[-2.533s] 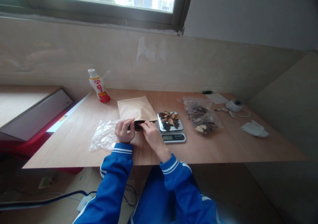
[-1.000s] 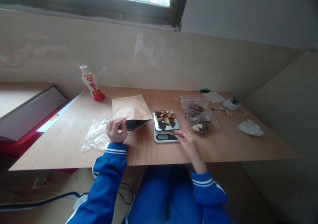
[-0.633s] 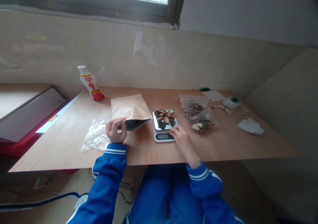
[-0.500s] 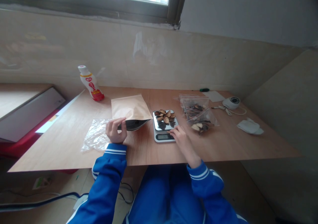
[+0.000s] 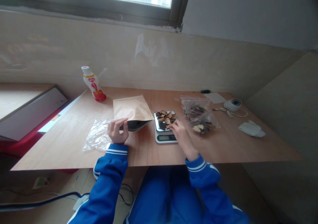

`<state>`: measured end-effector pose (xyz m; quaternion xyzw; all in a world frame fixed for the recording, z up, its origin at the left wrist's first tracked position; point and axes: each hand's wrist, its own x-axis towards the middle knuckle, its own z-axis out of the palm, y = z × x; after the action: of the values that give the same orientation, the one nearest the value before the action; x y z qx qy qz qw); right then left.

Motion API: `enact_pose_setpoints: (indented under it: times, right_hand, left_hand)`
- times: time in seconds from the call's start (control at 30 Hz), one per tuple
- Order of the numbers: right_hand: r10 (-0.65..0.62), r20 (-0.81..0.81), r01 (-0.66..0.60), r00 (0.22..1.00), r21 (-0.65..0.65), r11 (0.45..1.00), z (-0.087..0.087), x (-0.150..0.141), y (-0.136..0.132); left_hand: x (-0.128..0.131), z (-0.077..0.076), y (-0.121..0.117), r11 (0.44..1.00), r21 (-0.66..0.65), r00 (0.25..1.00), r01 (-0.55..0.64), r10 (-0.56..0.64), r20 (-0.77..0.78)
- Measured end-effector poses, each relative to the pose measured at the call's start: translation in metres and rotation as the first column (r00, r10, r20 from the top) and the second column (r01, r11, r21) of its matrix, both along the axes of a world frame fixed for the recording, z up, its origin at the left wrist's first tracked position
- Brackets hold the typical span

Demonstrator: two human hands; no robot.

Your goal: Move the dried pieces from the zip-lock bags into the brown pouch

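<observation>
My left hand (image 5: 118,130) pinches the near edge of a brown kraft paper pouch (image 5: 131,108), thumb and fingers closed on it. The pouch lies on the table with its dark mouth gaping toward me. Right of it stands a small kitchen scale (image 5: 160,138) with a lit display whose digits I cannot read. A heap of dried brown slices (image 5: 168,121) covers most of its plate. My right hand (image 5: 179,131) is at the plate's near right corner, fingertips pinched on a small dried slice, partly hidden by the fingers.
Clear zip bags (image 5: 200,118) of dried pieces lie right of the scale. A crumpled plastic bag (image 5: 96,134) is beside my left hand. Farther off are a bottle (image 5: 94,85), a white dome camera (image 5: 232,105) with cable, a white cloth-like item (image 5: 251,128) and a green-handled tool (image 5: 205,91).
My right hand has moved from over the scale's display up to the plate's near edge, slice in its fingertips. My left hand stays on the pouch. The view has shifted slightly.
</observation>
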<state>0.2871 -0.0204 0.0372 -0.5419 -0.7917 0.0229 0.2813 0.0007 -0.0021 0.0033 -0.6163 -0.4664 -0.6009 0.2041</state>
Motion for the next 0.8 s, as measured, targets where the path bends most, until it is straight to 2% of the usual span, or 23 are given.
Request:
enact_pose_setpoints:
  times: [0.13,0.3,0.4,0.5,0.63,0.8]
  right_hand:
    - [0.005,-0.034,-0.006,0.999,-0.019,1.000,0.001,0.005,-0.006]
    - [-0.033,-0.225,0.039,0.974,0.021,0.999,0.001,0.023,-0.017]
    - [-0.117,-0.305,0.132,0.945,0.032,0.991,-0.010,0.040,-0.022]
    - [-0.201,-0.401,0.220,0.894,0.002,0.976,-0.028,0.056,-0.027]
    - [-0.251,-0.476,0.258,0.843,-0.051,0.965,-0.048,0.065,-0.033]
    - [-0.244,-0.479,0.264,0.843,-0.027,0.964,-0.053,0.065,-0.036]
  left_hand:
    - [0.000,-0.001,0.000,1.000,-0.013,1.000,-0.008,0.008,0.003]
    - [0.001,0.001,-0.001,0.999,-0.033,1.000,-0.009,0.009,-0.001]
    - [0.002,0.002,-0.001,0.999,-0.025,1.000,-0.023,0.023,0.000]
    - [0.001,0.001,-0.001,1.000,-0.017,1.000,-0.021,0.021,-0.006]
    - [0.001,-0.001,0.000,0.999,-0.042,1.000,-0.016,0.017,0.016]
    - [0.002,0.001,-0.001,0.999,-0.011,1.000,-0.030,0.030,-0.006]
